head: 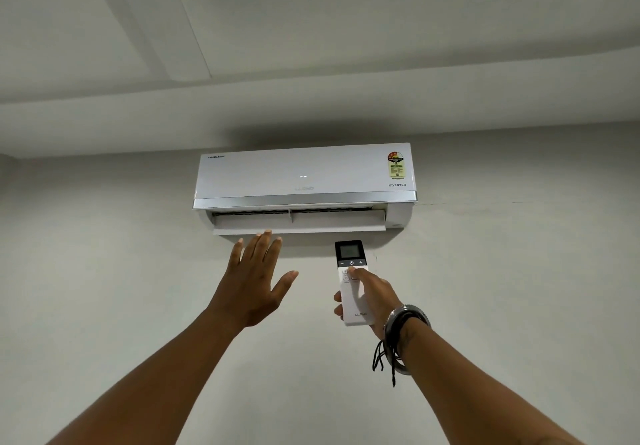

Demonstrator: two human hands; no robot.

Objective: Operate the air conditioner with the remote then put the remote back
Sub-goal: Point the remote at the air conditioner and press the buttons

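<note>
A white wall-mounted air conditioner (304, 185) hangs high on the wall, its lower flap tilted open and two small lights lit on its front. My right hand (374, 301) grips a white remote (350, 282) with a dark screen, pointed up at the unit, thumb resting on the buttons below the power key. My left hand (254, 278) is raised flat with fingers spread, its fingertips just below the open flap, holding nothing.
The grey wall (104, 271) spreads on both sides of the unit. A stepped ceiling (242, 29) runs close above it. Bangles and black threads (398, 337) sit on my right wrist.
</note>
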